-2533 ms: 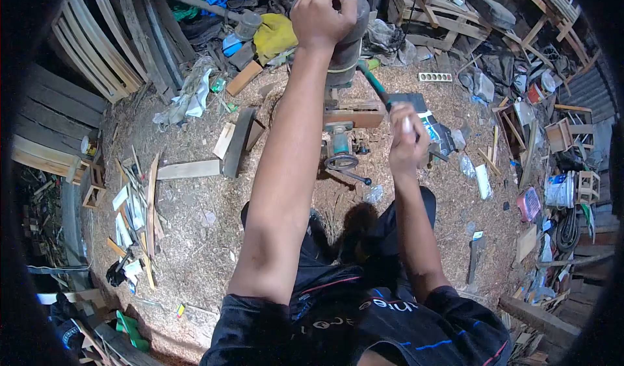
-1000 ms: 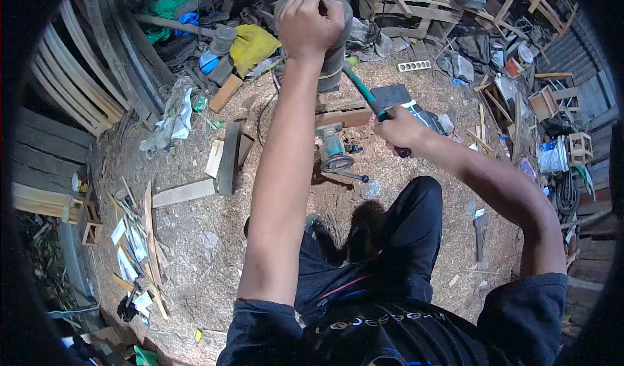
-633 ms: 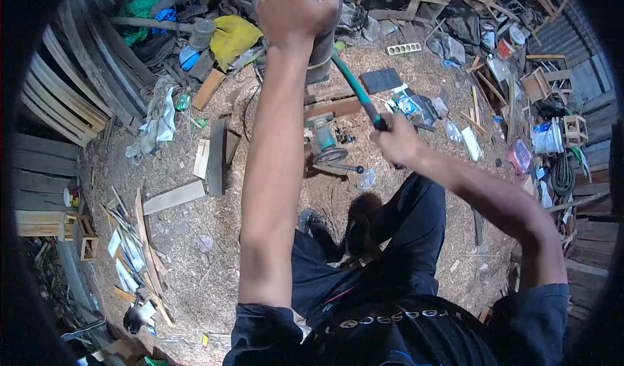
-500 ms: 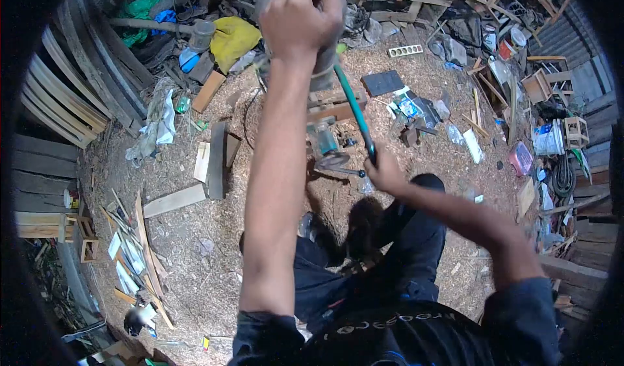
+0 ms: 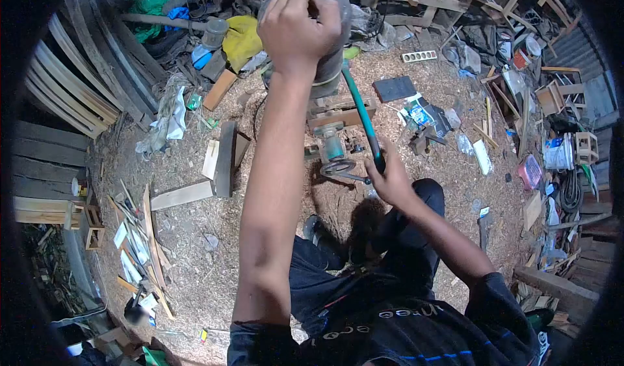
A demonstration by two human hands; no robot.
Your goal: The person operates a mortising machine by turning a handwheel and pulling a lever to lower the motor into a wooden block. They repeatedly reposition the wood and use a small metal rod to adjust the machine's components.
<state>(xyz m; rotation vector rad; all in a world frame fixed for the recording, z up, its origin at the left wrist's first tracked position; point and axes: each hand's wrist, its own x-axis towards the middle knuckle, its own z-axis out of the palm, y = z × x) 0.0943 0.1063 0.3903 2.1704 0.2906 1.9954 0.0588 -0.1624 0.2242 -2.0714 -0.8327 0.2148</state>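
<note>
A machine with a grey cylindrical motor housing (image 5: 330, 67) stands in front of me, at the top middle of the view. My left hand (image 5: 300, 31) is on top of that housing, its fingers curled closed. What they grip, if anything, is hidden beneath the hand. A long green lever (image 5: 361, 109) slants down from the machine toward me. Around its dark lower end my right hand (image 5: 392, 179) is wrapped. Below the housing are a wooden block (image 5: 354, 114) and a round handwheel (image 5: 338, 166) with a crank, left of my right hand.
Wood shavings (image 5: 195, 229) cover the ground. Left of the machine lie a grey plank (image 5: 225, 161) and a pile of offcuts (image 5: 140, 255). Curved boards (image 5: 71, 74) lean at the far left. On the right are a power strip (image 5: 419, 56), a bucket (image 5: 559, 153) and small wooden frames (image 5: 586, 148).
The scene has shifted slightly right in view as my head moved. My right forearm and elbow have swung inward and lower. Both hands keep their places on the machine.
</note>
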